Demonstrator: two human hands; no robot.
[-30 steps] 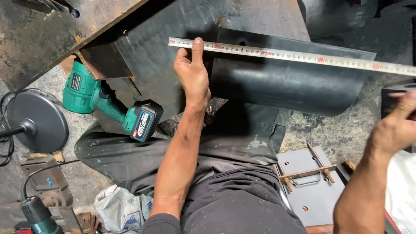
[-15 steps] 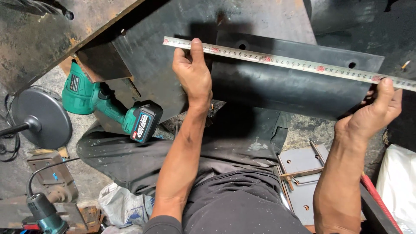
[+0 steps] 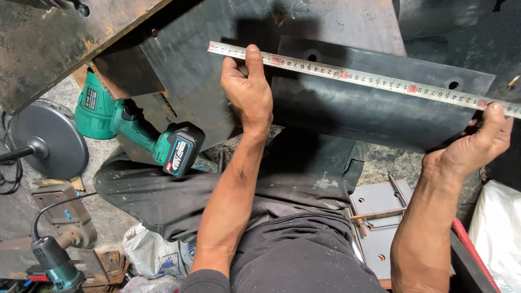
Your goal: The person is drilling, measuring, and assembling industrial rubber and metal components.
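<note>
Two hands hold my tape measure [image 3: 374, 78] flat across the top of the frame. Left hand [image 3: 249, 89] presses it down; right hand [image 3: 477, 146] pinches, I think. It's thin, light, bendy.

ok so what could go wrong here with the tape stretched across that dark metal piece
The tape measure is held only by fingertip pressure: the left hand pins one end, the right hand the other. If either slips, the tape may shift and spoil the reading. It also runs slightly slanted across the dark metal piece, which could skew the length. The cordless drill lies close to the person's leg and could get knocked.
</note>
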